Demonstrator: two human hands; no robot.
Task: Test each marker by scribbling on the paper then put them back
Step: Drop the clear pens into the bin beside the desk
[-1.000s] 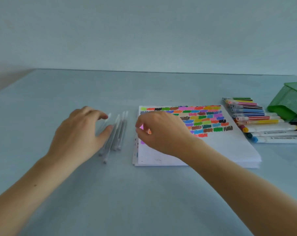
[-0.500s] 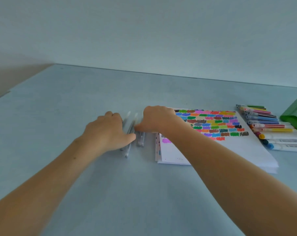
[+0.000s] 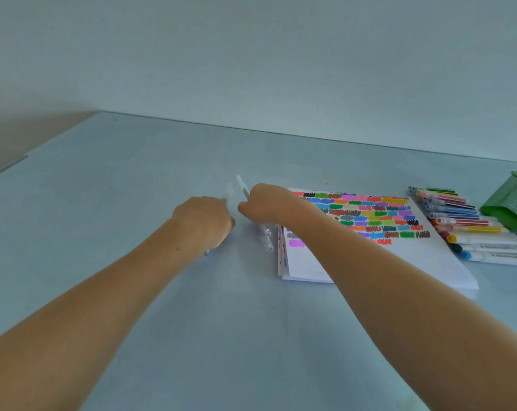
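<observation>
**Two hands at clear pens, left of paper pad**

Left hand [image 3: 205, 223]: curled over clear pens [image 3: 228, 194]; grip not discernible. Right hand [image 3: 264, 204]: closed on one clear pen [image 3: 243, 185]. Two capped clear pens [image 3: 266, 240] beside white paper pad [image 3: 384, 256]. Marker row [image 3: 470, 225], mesh green holder [image 3: 510, 204] far right. Smooth table [image 3: 132, 188]: open room left and near.

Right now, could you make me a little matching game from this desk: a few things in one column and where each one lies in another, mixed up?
Things:
1. clear pens
2. stack of paper
3. row of coloured markers
4. green mesh holder

Places:
A. far right edge of the view
B. between the paper and the mesh holder
C. middle of the desk, covered in colour scribbles
D. left of the paper, by the hands

Pairs: 1-D, 2-C, 3-B, 4-A
</observation>
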